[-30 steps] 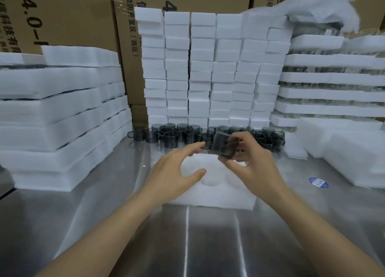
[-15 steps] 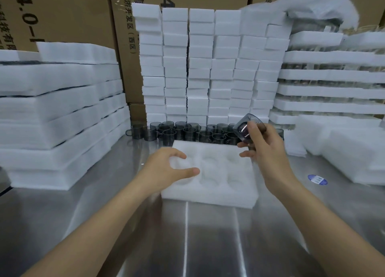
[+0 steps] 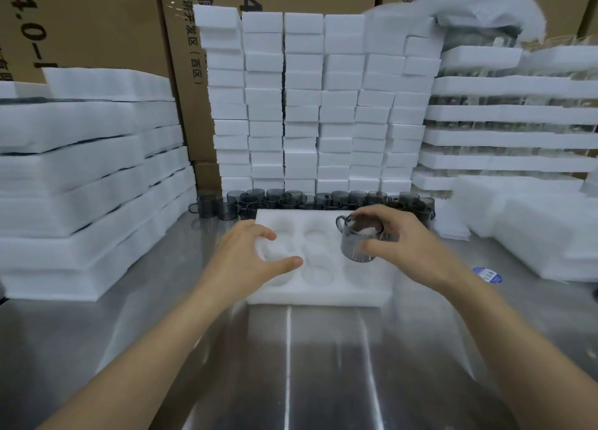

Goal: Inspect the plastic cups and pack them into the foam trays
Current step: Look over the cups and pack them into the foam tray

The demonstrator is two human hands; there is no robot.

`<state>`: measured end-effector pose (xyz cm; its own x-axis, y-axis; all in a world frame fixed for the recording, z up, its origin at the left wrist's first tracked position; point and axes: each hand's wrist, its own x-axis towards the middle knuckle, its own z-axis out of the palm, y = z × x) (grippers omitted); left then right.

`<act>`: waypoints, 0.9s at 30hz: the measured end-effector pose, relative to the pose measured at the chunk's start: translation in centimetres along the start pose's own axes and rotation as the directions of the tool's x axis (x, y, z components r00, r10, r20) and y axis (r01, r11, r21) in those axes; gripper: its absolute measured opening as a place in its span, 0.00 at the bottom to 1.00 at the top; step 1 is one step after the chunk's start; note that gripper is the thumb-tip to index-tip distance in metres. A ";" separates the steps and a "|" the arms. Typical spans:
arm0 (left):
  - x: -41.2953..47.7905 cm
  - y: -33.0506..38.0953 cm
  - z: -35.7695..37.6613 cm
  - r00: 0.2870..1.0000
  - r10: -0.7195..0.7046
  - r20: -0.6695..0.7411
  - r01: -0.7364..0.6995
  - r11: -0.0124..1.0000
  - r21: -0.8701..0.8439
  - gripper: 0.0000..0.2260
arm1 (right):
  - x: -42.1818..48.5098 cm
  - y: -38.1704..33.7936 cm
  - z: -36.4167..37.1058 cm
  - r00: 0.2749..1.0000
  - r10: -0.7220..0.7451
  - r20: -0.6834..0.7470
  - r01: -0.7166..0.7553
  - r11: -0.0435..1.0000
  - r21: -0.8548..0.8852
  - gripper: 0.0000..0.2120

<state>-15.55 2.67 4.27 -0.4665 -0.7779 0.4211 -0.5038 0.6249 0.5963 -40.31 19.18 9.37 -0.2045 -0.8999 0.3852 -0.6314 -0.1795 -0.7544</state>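
Observation:
A white foam tray (image 3: 323, 292) with round pockets lies on the steel table in front of me. My right hand (image 3: 411, 245) grips a smoky grey plastic cup (image 3: 354, 245) from above, upright, handle to the left, over the tray's right pockets. My left hand (image 3: 249, 258) hovers with spread, curved fingers over the tray's left side and holds nothing. A row of several more grey cups (image 3: 291, 200) stands just behind the tray.
Stacks of foam trays (image 3: 81, 177) rise on the left, small foam blocks (image 3: 310, 106) behind the cups, and layered packed trays (image 3: 511, 112) on the right. Cardboard boxes (image 3: 97, 18) stand at the back. A blue sticker (image 3: 487, 274) lies on the steel table (image 3: 291, 365).
My right hand has brought the cup down from eye level to just over the tray's right pockets, turning it upright. My left hand has let go of the cup and dropped toward the tray's left side.

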 end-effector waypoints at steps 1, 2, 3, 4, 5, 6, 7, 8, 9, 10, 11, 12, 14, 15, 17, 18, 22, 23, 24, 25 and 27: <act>0.0 0.0 0.0 1.000 -0.006 0.005 0.006 1.000 0.012 0.31 | -0.1 0.0 -0.2 0.999 0.011 0.038 -0.010 1.000 -0.027 0.18; -0.1 0.0 0.1 1.000 -0.013 0.012 0.013 1.000 0.022 0.31 | -0.2 0.0 -0.3 0.998 0.016 0.060 -0.013 0.999 -0.050 0.17; -0.1 -0.1 0.1 1.000 -0.021 0.019 0.020 0.999 0.028 0.31 | -0.2 0.0 -0.4 0.997 0.020 0.073 -0.015 0.998 -0.059 0.16; -0.1 0.0 0.1 0.999 -0.028 0.027 0.028 0.999 0.034 0.31 | -0.2 0.1 -0.5 0.996 0.024 0.082 -0.019 0.998 -0.054 0.16; -0.2 -0.1 0.1 0.999 -0.036 0.035 0.035 0.999 0.039 0.31 | -0.2 0.2 -0.6 0.995 0.030 0.090 -0.025 0.998 -0.049 0.16; -0.2 -0.1 0.2 0.998 -0.043 0.041 0.042 0.998 0.044 0.31 | -0.2 0.3 -0.7 0.994 0.037 0.101 -0.032 0.998 -0.057 0.15; -0.2 -0.1 0.2 0.998 -0.051 0.046 0.048 0.998 0.049 0.31 | -0.1 0.4 -0.8 0.992 0.048 0.113 -0.039 0.996 -0.082 0.14; -0.2 -0.2 0.2 0.997 -0.058 0.049 0.055 0.997 0.053 0.32 | -0.1 0.6 -0.7 0.990 0.062 0.126 -0.047 0.992 -0.117 0.14; -0.2 -0.3 0.2 0.997 -0.065 0.053 0.062 0.997 0.054 0.32 | 0.0 0.7 -0.5 0.988 0.076 0.135 -0.056 0.987 -0.151 0.14; -0.2 -0.4 0.2 0.996 -0.071 0.060 0.068 0.996 0.053 0.32 | 0.0 0.9 -0.3 0.987 0.088 0.134 -0.063 0.982 -0.178 0.15; -0.2 -0.5 0.2 0.995 -0.076 0.068 0.073 0.996 0.049 0.33 | 0.1 1.0 -0.1 0.987 0.096 0.126 -0.070 0.978 -0.197 0.15; -0.1 -0.6 0.3 0.994 -0.081 0.076 0.078 0.996 0.043 0.33 | 0.2 1.2 0.1 0.988 0.102 0.116 -0.077 0.976 -0.206 0.16; -0.1 -0.9 0.3 0.992 -0.091 0.091 0.089 0.996 0.030 0.36 | 0.3 1.6 0.3 0.989 0.096 0.111 -0.072 0.975 -0.210 0.16; 0.0 -1.0 0.3 0.990 -0.099 0.101 0.097 0.995 0.026 0.38 | 0.4 1.9 0.3 0.990 0.080 0.113 -0.055 0.976 -0.209 0.15; 0.1 -1.0 0.2 0.985 -0.120 0.126 0.118 0.993 0.022 0.42 | 0.5 2.4 0.3 0.992 0.053 0.118 -0.032 0.985 -0.169 0.14; 0.2 -1.1 0.2 0.981 -0.130 0.141 0.128 0.991 0.024 0.43 | 0.5 2.6 0.3 0.990 0.052 0.128 -0.035 0.990 -0.137 0.14; 0.5 -1.3 0.1 0.969 -0.163 0.186 0.161 0.987 0.028 0.36 | 0.5 3.4 0.4 0.976 0.075 0.204 -0.057 0.994 -0.095 0.17; 0.5 -1.4 0.1 0.969 -0.163 0.186 0.161 0.987 0.025 0.35 | 0.5 3.5 0.4 0.974 0.091 0.208 -0.072 0.992 -0.099 0.17; 0.5 -1.4 0.1 0.970 -0.158 0.182 0.157 0.987 0.022 0.33 | 0.5 3.7 0.4 0.973 0.108 0.204 -0.087 0.990 -0.111 0.17; 0.4 -1.4 0.1 0.972 -0.153 0.177 0.151 0.988 0.021 0.33 | 0.5 3.8 0.4 0.973 0.124 0.194 -0.099 0.986 -0.132 0.17; 0.3 -1.3 0.2 0.975 -0.146 0.169 0.144 0.989 0.027 0.31 | 0.5 3.9 0.4 0.979 0.132 0.154 -0.100 0.975 -0.196 0.18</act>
<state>-15.15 1.65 3.50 -0.5039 -0.8384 0.2078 -0.5853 0.5084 0.6317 -42.60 17.90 6.36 -0.1680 -0.9662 0.1957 -0.7421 -0.0068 -0.6702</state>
